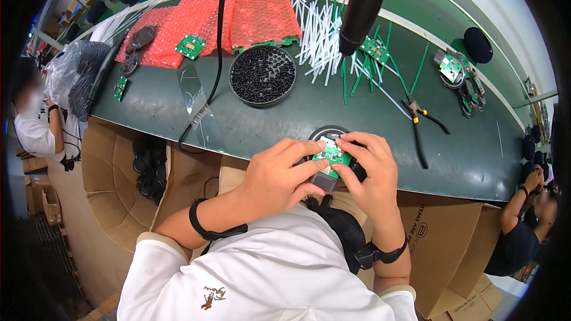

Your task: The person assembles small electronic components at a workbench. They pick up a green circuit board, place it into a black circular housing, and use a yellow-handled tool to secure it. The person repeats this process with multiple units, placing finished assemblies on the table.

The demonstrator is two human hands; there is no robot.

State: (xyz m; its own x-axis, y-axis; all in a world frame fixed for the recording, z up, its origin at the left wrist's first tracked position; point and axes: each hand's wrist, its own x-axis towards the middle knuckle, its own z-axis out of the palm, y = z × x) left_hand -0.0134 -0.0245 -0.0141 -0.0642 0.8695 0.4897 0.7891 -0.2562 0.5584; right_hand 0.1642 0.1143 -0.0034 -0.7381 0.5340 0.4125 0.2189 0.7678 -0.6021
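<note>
At the near edge of the table, my left hand point(270, 171) and my right hand point(376, 169) meet over a small green circuit board point(332, 153). Fingertips and thumbs of both hands pinch it from either side. The board sits on or just over a black round housing point(324, 182), partly covered by my fingers; whether it is seated inside cannot be made out. Beyond my hands stands a round dish of small black screws point(256, 74). A dark power screwdriver point(366, 12) with an orange part hangs above the table.
Pliers point(417, 120) lie open to the right, near loose white and green strips point(321, 41). Red bubble-wrap bags point(202, 18) and more boards point(190, 46) lie at the back. A black cable point(220, 53) crosses the table. Cardboard boxes point(440, 244) stand below; people sit at both sides.
</note>
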